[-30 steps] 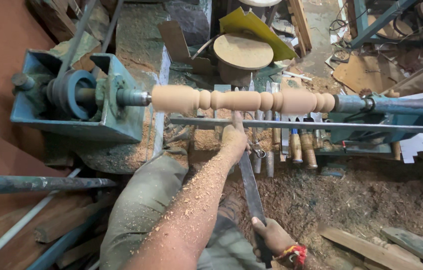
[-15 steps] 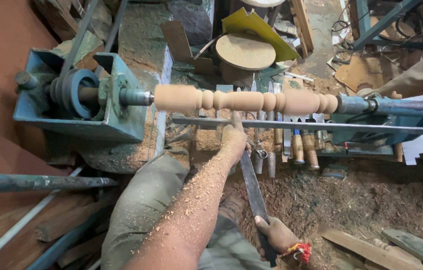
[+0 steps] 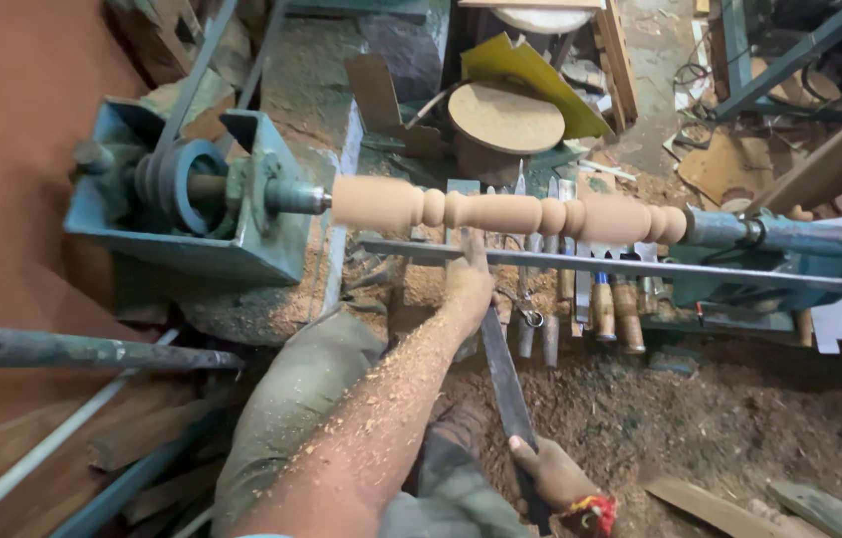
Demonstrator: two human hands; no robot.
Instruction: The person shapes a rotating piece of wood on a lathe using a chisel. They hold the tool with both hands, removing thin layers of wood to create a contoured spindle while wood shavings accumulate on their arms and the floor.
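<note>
Gripping the long dark chisel (image 3: 505, 384), both hands, left (image 3: 468, 284) & right (image 3: 552, 476), face a pale beaded wood spindle (image 3: 505, 211).

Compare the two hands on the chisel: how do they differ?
The left hand sits far forward, by the tool rest under the spindle; the right hand sits back at the near end of the chisel. The left forearm is bare and speckled with sawdust; the right wrist wears a red band. The left hand presses from above; the right wraps the handle. Both touch the same chisel.
</note>
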